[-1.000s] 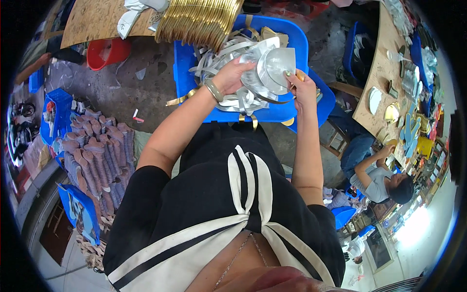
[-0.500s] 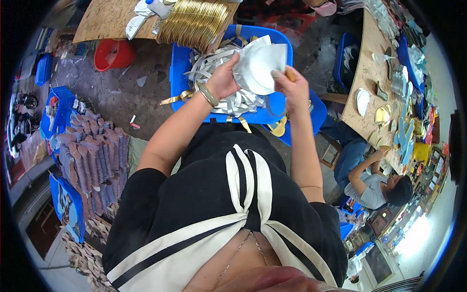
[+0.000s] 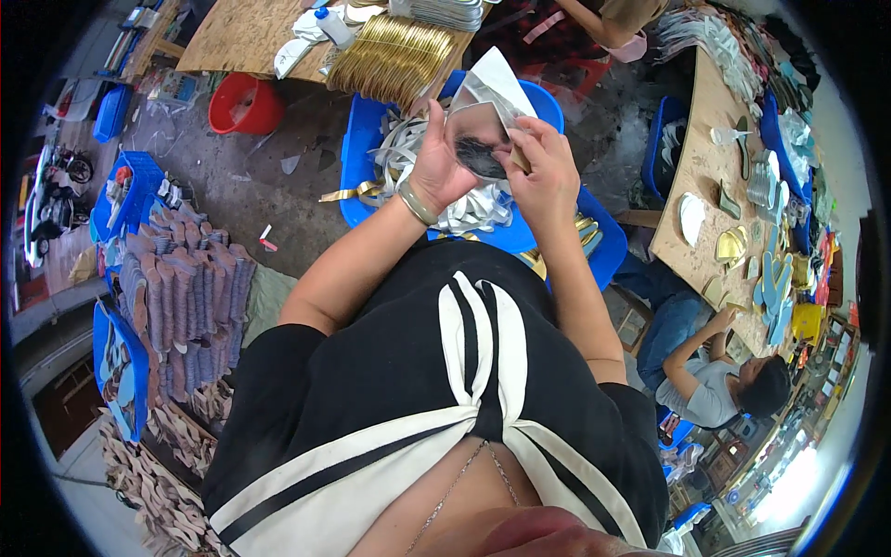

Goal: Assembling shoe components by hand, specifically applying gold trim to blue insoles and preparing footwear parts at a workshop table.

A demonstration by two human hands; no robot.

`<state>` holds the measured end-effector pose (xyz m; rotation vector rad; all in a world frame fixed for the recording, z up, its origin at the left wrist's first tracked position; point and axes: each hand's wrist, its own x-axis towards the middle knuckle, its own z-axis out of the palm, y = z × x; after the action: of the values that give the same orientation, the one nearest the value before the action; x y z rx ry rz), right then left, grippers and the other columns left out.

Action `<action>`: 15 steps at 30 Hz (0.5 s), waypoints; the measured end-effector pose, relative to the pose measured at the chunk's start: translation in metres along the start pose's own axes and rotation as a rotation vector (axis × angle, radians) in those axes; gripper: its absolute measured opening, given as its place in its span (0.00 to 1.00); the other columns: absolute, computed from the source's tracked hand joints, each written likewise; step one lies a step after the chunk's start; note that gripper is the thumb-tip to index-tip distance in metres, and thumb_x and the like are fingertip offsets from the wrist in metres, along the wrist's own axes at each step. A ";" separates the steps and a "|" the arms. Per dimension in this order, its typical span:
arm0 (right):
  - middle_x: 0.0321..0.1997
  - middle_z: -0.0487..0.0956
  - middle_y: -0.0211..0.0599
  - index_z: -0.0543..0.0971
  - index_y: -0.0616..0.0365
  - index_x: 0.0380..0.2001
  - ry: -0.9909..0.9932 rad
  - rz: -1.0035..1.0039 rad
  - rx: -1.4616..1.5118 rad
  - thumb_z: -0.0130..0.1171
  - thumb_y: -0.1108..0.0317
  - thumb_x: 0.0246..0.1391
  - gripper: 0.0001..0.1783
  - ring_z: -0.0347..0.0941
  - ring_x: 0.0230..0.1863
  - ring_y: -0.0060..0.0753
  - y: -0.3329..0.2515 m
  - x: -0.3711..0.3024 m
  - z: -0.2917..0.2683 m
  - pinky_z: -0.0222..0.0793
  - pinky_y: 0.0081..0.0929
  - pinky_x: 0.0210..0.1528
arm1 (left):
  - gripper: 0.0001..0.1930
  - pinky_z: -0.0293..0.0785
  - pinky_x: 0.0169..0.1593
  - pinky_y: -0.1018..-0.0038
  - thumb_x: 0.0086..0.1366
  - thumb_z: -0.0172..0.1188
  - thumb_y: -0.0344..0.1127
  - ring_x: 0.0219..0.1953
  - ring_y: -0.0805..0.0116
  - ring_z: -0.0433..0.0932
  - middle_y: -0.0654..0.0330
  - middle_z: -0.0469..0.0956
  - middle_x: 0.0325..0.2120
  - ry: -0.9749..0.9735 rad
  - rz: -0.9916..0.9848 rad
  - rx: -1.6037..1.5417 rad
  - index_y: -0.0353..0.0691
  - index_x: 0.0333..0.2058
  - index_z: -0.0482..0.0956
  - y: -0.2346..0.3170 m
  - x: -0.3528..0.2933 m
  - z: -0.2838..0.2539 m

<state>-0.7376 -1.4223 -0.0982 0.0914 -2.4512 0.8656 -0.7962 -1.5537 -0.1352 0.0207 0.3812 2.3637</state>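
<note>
Over a blue tub (image 3: 356,176) of loose silvery strips (image 3: 469,215), my hands hold a shiny silver piece (image 3: 478,139) with a rounded lower edge and mirror-like face. A white pointed part (image 3: 501,79) sticks up behind it. My left hand (image 3: 438,167) supports the piece from the left, thumb raised beside it and fingers partly hidden underneath; a bangle is on that wrist. My right hand (image 3: 546,172) pinches the right edge, fingers bent over it. A small tan-gold bit shows at those fingers; what it is I cannot tell.
Gold curved pieces (image 3: 394,58) lie in a row on the wooden table (image 3: 232,37) ahead. A red bucket (image 3: 246,104) stands left. Stacked sole-shaped pieces (image 3: 190,288) fill the near left. A co-worker (image 3: 696,371) sits at the right bench (image 3: 682,223); another person's arm (image 3: 594,23) shows far ahead.
The silver piece has tilted, its bright face now showing a dark reflection and its white part pointing up. My right hand has shifted left, closer to my left hand.
</note>
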 end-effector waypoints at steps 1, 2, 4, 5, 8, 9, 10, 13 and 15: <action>0.38 0.74 0.32 0.78 0.54 0.35 0.011 -0.018 -0.017 0.67 0.73 0.32 0.19 0.72 0.38 0.37 0.001 0.002 -0.002 0.70 0.30 0.37 | 0.39 0.61 0.60 0.60 0.62 0.34 0.67 0.56 0.57 0.67 0.53 0.67 0.54 0.031 0.015 -0.031 0.37 0.56 0.63 -0.001 0.001 0.002; 0.38 0.74 0.32 0.78 0.54 0.35 0.015 -0.018 -0.018 0.67 0.73 0.32 0.19 0.72 0.38 0.37 0.003 0.003 -0.002 0.70 0.30 0.37 | 0.37 0.60 0.60 0.60 0.63 0.34 0.66 0.56 0.57 0.67 0.53 0.67 0.54 0.062 0.029 -0.062 0.38 0.56 0.63 -0.002 0.001 0.005; 0.36 0.74 0.33 0.76 0.54 0.36 -0.022 0.073 0.007 0.68 0.71 0.32 0.21 0.72 0.37 0.40 0.004 0.005 -0.004 0.69 0.31 0.37 | 0.34 0.60 0.60 0.60 0.65 0.36 0.63 0.56 0.57 0.67 0.53 0.68 0.53 0.032 0.007 -0.051 0.38 0.55 0.65 -0.003 0.001 0.006; 0.36 0.74 0.33 0.76 0.54 0.36 -0.019 0.075 0.005 0.68 0.71 0.32 0.21 0.72 0.37 0.40 0.002 0.007 -0.006 0.69 0.31 0.37 | 0.33 0.60 0.60 0.60 0.65 0.37 0.62 0.55 0.57 0.67 0.52 0.68 0.53 0.018 -0.015 -0.071 0.39 0.55 0.65 -0.004 0.001 0.003; 0.34 0.73 0.35 0.75 0.54 0.38 -0.130 0.254 0.076 0.68 0.71 0.32 0.23 0.72 0.36 0.41 -0.005 0.012 -0.009 0.69 0.32 0.37 | 0.31 0.60 0.60 0.60 0.65 0.41 0.59 0.55 0.57 0.68 0.52 0.69 0.53 -0.015 -0.064 -0.110 0.39 0.55 0.66 -0.005 0.000 0.002; 0.32 0.72 0.35 0.76 0.54 0.36 -0.127 0.227 0.059 0.68 0.72 0.32 0.22 0.72 0.35 0.40 -0.006 0.012 -0.010 0.69 0.32 0.36 | 0.31 0.59 0.60 0.60 0.65 0.41 0.59 0.55 0.57 0.68 0.52 0.69 0.52 0.018 -0.071 -0.131 0.39 0.54 0.66 -0.005 0.001 0.002; 0.31 0.72 0.35 0.76 0.54 0.35 -0.126 0.199 0.042 0.68 0.73 0.32 0.20 0.72 0.34 0.40 -0.009 0.011 -0.011 0.69 0.32 0.34 | 0.31 0.59 0.60 0.60 0.65 0.41 0.59 0.55 0.56 0.68 0.52 0.69 0.52 0.050 -0.076 -0.154 0.39 0.54 0.66 -0.005 0.001 0.002; 0.30 0.72 0.34 0.78 0.53 0.31 -0.151 0.075 0.012 0.66 0.75 0.33 0.16 0.73 0.33 0.39 -0.016 0.006 -0.014 0.69 0.33 0.33 | 0.31 0.59 0.60 0.59 0.65 0.40 0.59 0.54 0.56 0.68 0.53 0.70 0.51 -0.012 -0.092 -0.130 0.40 0.55 0.66 -0.004 0.000 -0.004; 0.30 0.72 0.34 0.79 0.53 0.29 -0.135 0.048 0.052 0.65 0.75 0.33 0.14 0.73 0.33 0.39 -0.022 0.003 -0.016 0.69 0.33 0.33 | 0.31 0.59 0.59 0.60 0.64 0.37 0.59 0.54 0.57 0.69 0.54 0.70 0.52 0.031 -0.085 -0.077 0.41 0.55 0.66 -0.002 0.003 -0.004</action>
<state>-0.7279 -1.4294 -0.0736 0.1135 -2.5650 0.9738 -0.7973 -1.5512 -0.1405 -0.0674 0.3006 2.2946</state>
